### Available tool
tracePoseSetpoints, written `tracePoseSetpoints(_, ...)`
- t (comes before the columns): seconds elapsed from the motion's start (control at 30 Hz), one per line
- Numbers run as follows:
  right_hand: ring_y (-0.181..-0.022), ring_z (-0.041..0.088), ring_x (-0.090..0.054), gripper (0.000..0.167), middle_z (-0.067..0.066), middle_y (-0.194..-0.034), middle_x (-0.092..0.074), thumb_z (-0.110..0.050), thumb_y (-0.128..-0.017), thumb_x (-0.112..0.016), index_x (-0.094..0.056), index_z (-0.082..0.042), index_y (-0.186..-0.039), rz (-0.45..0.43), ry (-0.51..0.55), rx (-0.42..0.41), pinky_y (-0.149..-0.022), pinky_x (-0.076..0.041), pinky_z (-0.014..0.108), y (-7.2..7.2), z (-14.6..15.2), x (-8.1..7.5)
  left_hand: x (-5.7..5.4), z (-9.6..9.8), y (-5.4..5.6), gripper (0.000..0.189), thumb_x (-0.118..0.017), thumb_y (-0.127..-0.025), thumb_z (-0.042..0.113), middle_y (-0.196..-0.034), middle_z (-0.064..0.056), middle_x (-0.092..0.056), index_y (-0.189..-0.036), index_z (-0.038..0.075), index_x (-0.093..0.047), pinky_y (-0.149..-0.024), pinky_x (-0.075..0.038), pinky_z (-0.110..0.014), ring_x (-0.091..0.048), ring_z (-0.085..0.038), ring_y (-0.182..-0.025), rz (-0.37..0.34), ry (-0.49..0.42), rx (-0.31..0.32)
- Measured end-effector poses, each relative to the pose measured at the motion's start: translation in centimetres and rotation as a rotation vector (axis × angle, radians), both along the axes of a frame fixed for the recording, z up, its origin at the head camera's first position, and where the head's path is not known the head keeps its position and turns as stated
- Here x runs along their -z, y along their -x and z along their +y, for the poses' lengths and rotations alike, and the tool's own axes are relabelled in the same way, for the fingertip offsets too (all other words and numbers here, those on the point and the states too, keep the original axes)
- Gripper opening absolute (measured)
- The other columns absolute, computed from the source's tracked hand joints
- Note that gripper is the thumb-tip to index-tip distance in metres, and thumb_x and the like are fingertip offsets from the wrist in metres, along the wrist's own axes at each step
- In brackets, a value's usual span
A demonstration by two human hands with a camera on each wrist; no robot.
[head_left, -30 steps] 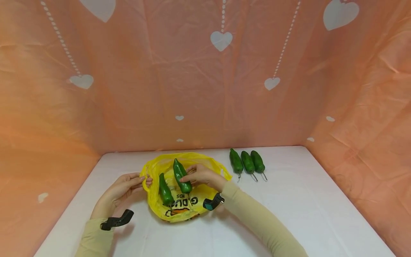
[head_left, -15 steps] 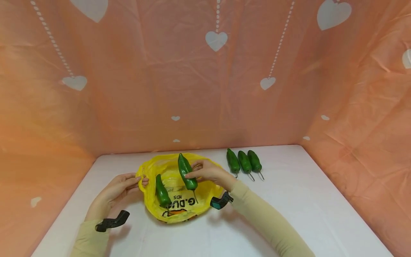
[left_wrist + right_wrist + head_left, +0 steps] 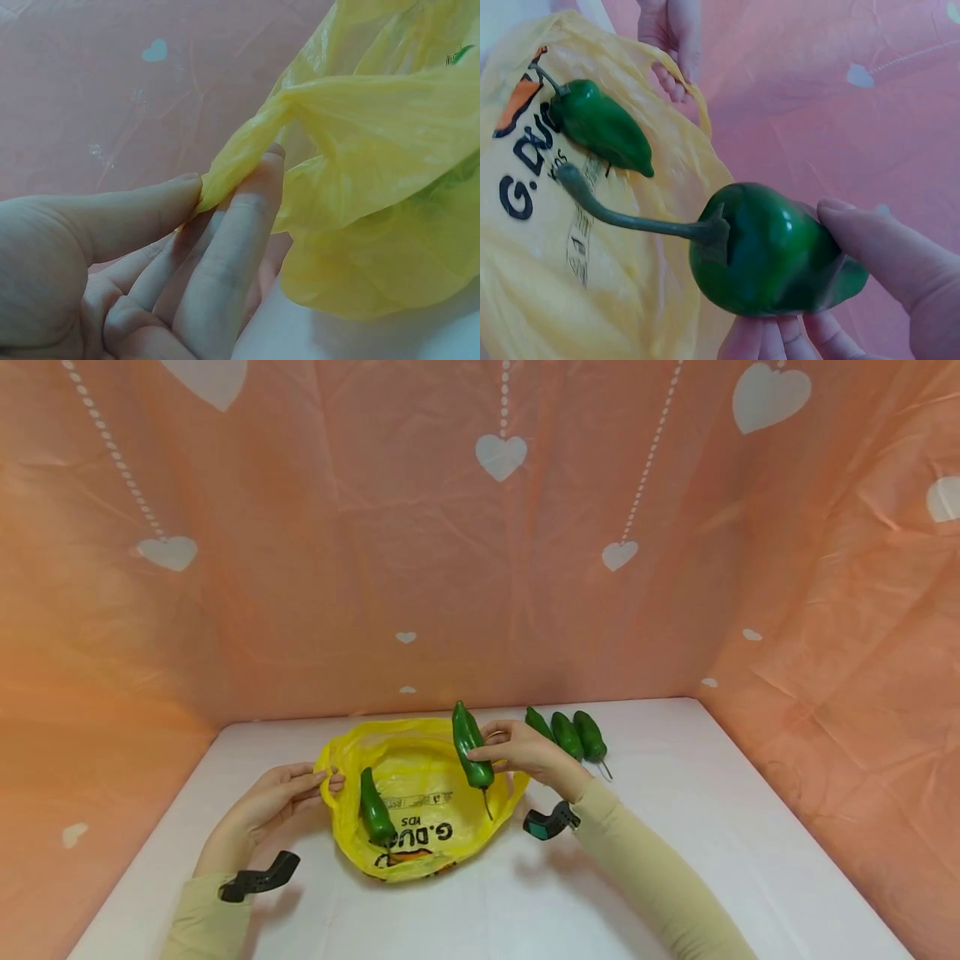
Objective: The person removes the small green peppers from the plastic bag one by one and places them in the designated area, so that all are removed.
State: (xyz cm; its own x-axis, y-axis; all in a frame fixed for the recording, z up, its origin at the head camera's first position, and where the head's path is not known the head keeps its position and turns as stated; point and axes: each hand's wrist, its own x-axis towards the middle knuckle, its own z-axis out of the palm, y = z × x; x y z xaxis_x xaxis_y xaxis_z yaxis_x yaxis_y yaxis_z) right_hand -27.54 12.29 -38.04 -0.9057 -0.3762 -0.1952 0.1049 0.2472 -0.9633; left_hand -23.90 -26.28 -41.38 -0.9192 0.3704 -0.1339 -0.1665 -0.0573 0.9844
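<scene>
My left hand [image 3: 281,797] pinches the handle of a yellow plastic bag [image 3: 420,760] between thumb and fingers, at the bag's left side. The bag lies with its mouth spread and dark lettering showing inside. One green pepper [image 3: 377,808] rests in its left part, stem toward me. My right hand [image 3: 525,752] grips a second green pepper [image 3: 472,747] over the bag's right rim, tip pointing away and stem hanging down. In the right wrist view the thumb [image 3: 885,240] lies on one side of this held pepper [image 3: 757,251] and the fingers on the other.
Three more green peppers [image 3: 591,737] lie side by side at the table's back right, partly hidden behind my right hand. The white table [image 3: 675,827] ends at a peach cloth backdrop [image 3: 450,568] with white hearts. Dark camera mounts [image 3: 258,878] sit on both wrists.
My right hand has carried its pepper right and upward, from inside the bag to its right rim. The left hand keeps hold of the handle. The head view has shifted slightly.
</scene>
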Motion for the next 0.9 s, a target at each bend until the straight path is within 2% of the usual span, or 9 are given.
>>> tracePoseSetpoints(0.3,-0.091,0.025,-0.064,0.052,0.018,-0.115,-0.058,-0.018,-0.081,-0.078,-0.052,0.000,-0.122,-0.011,0.030,0.078,-0.080,-0.057,0.038,0.2,3.3,-0.3,0.1,0.0,-0.1,0.053,-0.049,-0.101,0.008,-0.106,-0.008,-0.069,-0.136,-0.024,-0.025,-0.087,-0.052,-0.030,-0.066,-0.016,-0.099,-0.003,0.030,-0.028)
tracePoseSetpoints(0.57,-0.092,0.025,-0.064,0.058,0.020,-0.113,-0.060,-0.019,-0.084,-0.075,-0.047,0.004,-0.129,0.010,0.044,0.087,-0.083,-0.056,0.041,0.5,7.1,-0.9,0.1,-0.1,-0.1,0.053,-0.048,-0.101,0.008,-0.107,-0.009,-0.069,-0.135,-0.024,-0.025,-0.088,-0.052,-0.030,-0.066,-0.017,-0.099,-0.010,0.033,-0.023)
tracePoseSetpoints(0.73,-0.092,0.021,-0.061,0.064,0.017,-0.115,-0.059,-0.022,-0.085,-0.075,-0.043,0.003,-0.133,0.027,-0.002,0.145,-0.084,-0.055,0.036,0.8,9.9,-1.0,0.0,-0.1,0.2,0.056,-0.048,-0.101,0.010,-0.108,-0.010,-0.069,-0.137,-0.024,-0.022,-0.088,-0.052,-0.030,-0.066,-0.017,-0.100,-0.012,0.035,-0.015)
tracePoseSetpoints(0.9,-0.087,0.018,-0.059,0.065,0.010,-0.109,-0.060,-0.025,-0.086,-0.073,-0.040,0.003,-0.135,0.047,-0.042,0.187,-0.082,-0.053,0.033,1.1,12.4,-1.1,0.1,0.0,0.4,0.057,-0.049,-0.101,0.011,-0.109,-0.010,-0.068,-0.138,-0.023,-0.021,-0.089,-0.052,-0.031,-0.066,-0.017,-0.100,-0.011,0.051,-0.019)
